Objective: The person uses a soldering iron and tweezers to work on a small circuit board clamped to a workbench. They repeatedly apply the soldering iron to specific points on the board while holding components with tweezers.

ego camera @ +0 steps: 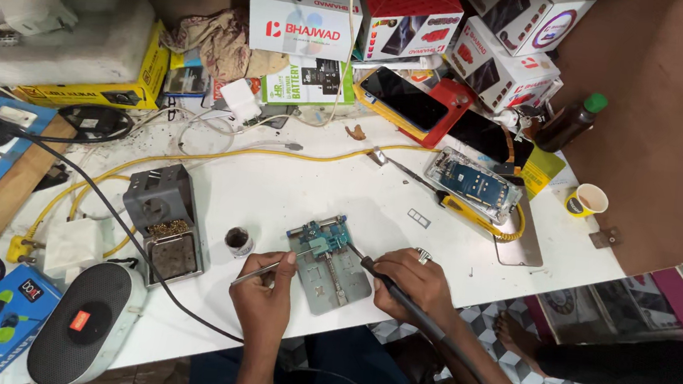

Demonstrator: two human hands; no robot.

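A small blue-green circuit board (322, 236) is clamped at the far end of a grey metal holder plate (331, 281) on the white table (292, 187). My left hand (265, 293) grips thin metal tweezers (267, 272) whose tips reach the board's left side. My right hand (414, 282) holds a black soldering iron (383, 284) like a pen, its tip touching the board's right edge; its black cord runs back over my forearm.
Left of the holder stand a small round tin (238, 240), a grey iron stand with brass wool (165, 221) and a grey speaker (82, 326). An opened phone (473, 182), yellow cable, screwdriver, paper cup (587, 201), bottle and stacked boxes fill the far side. Someone's bare foot (519, 339) rests at right.
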